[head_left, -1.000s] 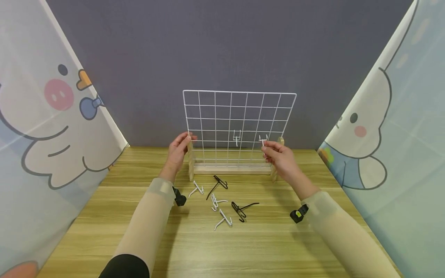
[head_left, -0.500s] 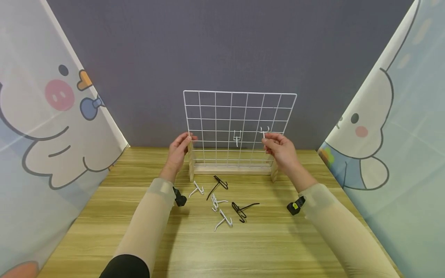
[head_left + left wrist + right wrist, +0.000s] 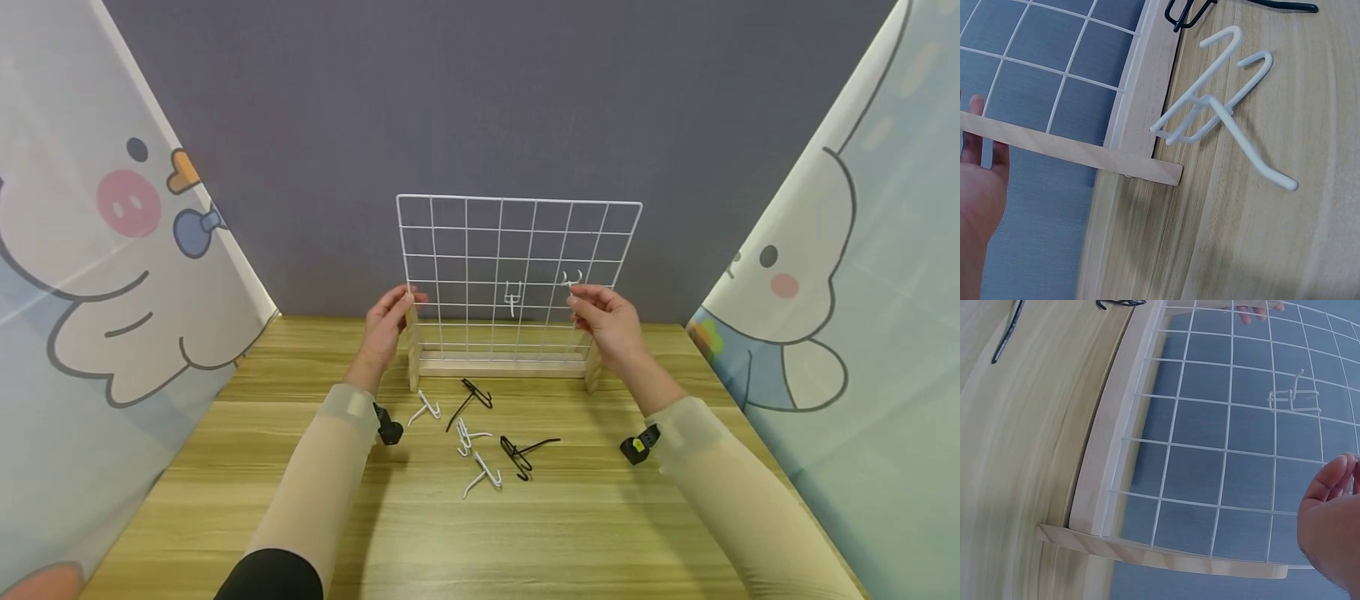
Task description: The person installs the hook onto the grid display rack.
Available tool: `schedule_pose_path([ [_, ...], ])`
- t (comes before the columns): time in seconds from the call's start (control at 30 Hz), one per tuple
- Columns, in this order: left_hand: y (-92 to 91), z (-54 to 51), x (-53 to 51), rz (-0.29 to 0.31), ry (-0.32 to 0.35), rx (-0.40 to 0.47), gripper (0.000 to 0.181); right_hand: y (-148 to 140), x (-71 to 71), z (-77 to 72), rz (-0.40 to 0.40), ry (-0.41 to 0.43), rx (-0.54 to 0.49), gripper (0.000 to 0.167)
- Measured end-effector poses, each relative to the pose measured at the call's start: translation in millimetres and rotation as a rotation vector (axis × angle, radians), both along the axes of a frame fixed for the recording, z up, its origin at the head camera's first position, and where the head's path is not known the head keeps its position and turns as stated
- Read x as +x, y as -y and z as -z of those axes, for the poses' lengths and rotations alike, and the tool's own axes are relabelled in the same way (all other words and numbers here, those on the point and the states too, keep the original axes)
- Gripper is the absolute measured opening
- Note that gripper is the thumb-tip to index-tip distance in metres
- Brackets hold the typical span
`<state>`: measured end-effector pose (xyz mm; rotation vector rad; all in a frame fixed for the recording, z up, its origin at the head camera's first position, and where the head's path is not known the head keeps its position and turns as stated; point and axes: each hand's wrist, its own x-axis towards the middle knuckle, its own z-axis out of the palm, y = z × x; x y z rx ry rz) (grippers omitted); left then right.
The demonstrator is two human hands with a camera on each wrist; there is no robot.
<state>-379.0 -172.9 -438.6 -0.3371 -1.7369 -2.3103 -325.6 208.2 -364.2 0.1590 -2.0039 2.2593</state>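
Observation:
A white wire grid (image 3: 517, 199) stands upright in a wooden stand (image 3: 502, 367). My left hand (image 3: 382, 329) grips the stand's left upright at the grid's edge; the left wrist view shows its fingers (image 3: 1001, 156) behind the wood. My right hand (image 3: 611, 327) pinches the stem of a white hook (image 3: 572, 279) against the right part of the grid. In the right wrist view my right hand (image 3: 1335, 519) is at the edge and the pinched hook is hidden. Another white hook (image 3: 512, 298) hangs near the grid's middle; it also shows in the right wrist view (image 3: 1294, 400).
In front of the stand lie three white hooks, at left (image 3: 425, 408), in the middle (image 3: 463, 437) and nearest (image 3: 483, 476), and two black hooks, one behind (image 3: 472, 398) and one at right (image 3: 517, 454). A grey panel (image 3: 480, 100) rises behind the table (image 3: 525, 542).
My right hand has moved up slightly with the white hook, which now sits higher against the grid than a second ago. My left hand has stayed on the upright.

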Motion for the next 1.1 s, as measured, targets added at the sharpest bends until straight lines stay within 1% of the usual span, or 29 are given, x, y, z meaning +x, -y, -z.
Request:
schedule_pose_path([
  [0.13, -0.7, -2.0, 2.4, -0.004, 0.004, 0.003, 0.016, 0, -0.2, -4.1, 0.006, -0.016, 0.007, 0.011],
  [0.23, -1.0, -2.9, 3.6, -0.007, 0.005, -0.003, 0.027, 0, -0.5, -7.0, 0.013, -0.02, 0.035, 0.009],
  [0.33, -1.0, -3.2, 3.8, -0.009, 0.005, -0.006, 0.036, 1, -1.4, -9.2, 0.021, -0.022, 0.058, 0.014],
  [0.43, -1.1, -3.0, 3.4, -0.013, 0.008, -0.003, 0.035, 1, -3.4, -10.6, 0.02, -0.024, 0.074, 0.016],
  [0.53, -1.3, -2.7, 2.8, -0.011, 0.006, 0.001, 0.033, 1, -6.6, -11.1, 0.026, -0.022, 0.083, 0.014],
  [0.63, -1.4, -2.4, 2.6, -0.006, 0.002, -0.002, 0.036, 1, -10.5, -11.2, 0.039, -0.023, 0.087, 0.015],
  [0.7, -1.3, -1.8, 2.4, -0.003, -0.003, 0.004, 0.038, 0, -12.9, -11.1, 0.046, -0.021, 0.087, 0.019],
  [0.77, -1.3, -1.4, 1.9, -0.001, -0.008, 0.006, 0.041, 0, -14.9, -11.1, 0.05, -0.02, 0.082, 0.027],
  [0.9, -1.4, -1.5, 1.9, -0.002, -0.01, 0.01, 0.039, 0, -17.6, -11.3, 0.05, -0.016, 0.069, 0.042],
  [1.0, -1.6, -2.4, 3.1, -0.006, -0.004, 0.007, 0.036, 0, -19.1, -11.7, 0.053, -0.015, 0.069, 0.043],
  [1.1, -1.9, -3.1, 3.9, -0.006, 0.0, 0.01, 0.038, 0, -19.7, -12.4, 0.053, -0.012, 0.077, 0.043],
])
